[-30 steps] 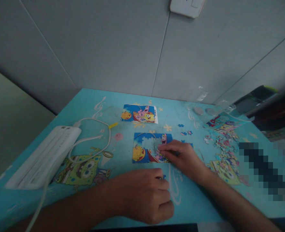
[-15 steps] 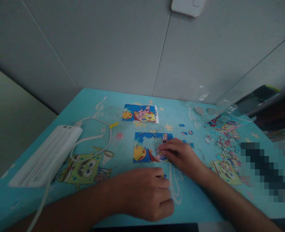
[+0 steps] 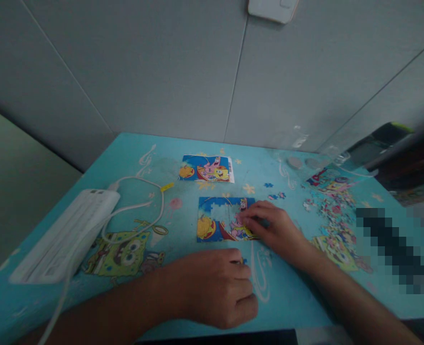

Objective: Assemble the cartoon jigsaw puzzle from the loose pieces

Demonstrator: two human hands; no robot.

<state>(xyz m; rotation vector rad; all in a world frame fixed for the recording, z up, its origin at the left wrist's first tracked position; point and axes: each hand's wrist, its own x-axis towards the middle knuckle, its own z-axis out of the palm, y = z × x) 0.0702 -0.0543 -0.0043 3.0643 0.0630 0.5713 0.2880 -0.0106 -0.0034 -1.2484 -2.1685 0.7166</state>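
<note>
A partly filled jigsaw puzzle (image 3: 206,227) lies flat on the table, with a gap in its upper middle. My right hand (image 3: 274,227) reaches over its right side, thumb and forefinger pinched at a small pink puzzle piece (image 3: 238,218) beside the gap; the fingers partly hide it. Nearer to me, my left hand (image 3: 219,290) rests with fingers curled, and a bit of a blue and yellow puzzle piece (image 3: 243,261) shows at its fingertips. Behind the puzzle sits the printed reference picture (image 3: 206,168). Several loose blue pieces (image 3: 268,185) lie to the right.
A white power strip (image 3: 66,235) with a looping white cable (image 3: 157,218) occupies the left. On the right are a heap of mixed puzzle pieces (image 3: 332,211) and a clear plastic container (image 3: 353,167). The turquoise table (image 3: 183,141) ends at a grey wall (image 3: 168,72).
My right fingers have shifted slightly at the puzzle's right side, and more pink shows beside the gap. My left hand stays in place. The whole view has moved a little.
</note>
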